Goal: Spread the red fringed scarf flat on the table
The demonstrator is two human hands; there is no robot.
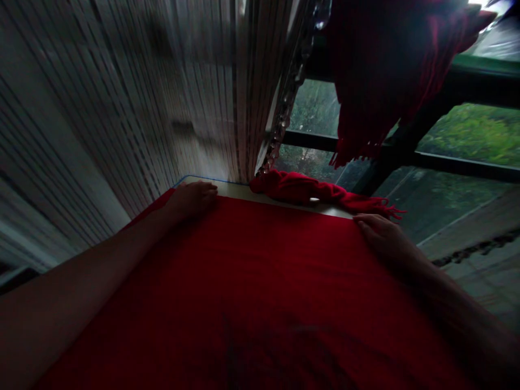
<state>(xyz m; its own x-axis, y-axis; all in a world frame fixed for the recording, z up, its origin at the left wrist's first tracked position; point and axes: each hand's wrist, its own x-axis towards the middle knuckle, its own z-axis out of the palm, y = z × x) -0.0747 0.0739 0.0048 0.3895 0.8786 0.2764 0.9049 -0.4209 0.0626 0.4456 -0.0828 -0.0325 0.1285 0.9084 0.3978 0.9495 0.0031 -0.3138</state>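
Observation:
A wide red cloth [260,260] lies spread before me, with shallow wrinkles and a straight far edge. My left hand [194,197] is at the left of that far edge, its fingers curled down over the cloth. At the far right corner, my right hand [377,230] has its fingers closed on the edge. The cloth rests over a pale board or tabletop [231,189] with a blue rim; only a strip of it shows beyond the edge. The near end of the cloth is dark and blurred.
A bunched red scarf with fringe [309,187] lies along the far side of the pale surface. More red fringed fabric [377,76] hangs above, by dark-framed windows [467,135]. A striped string curtain [134,97] hangs at the left, with a beaded strand [284,103] beside it.

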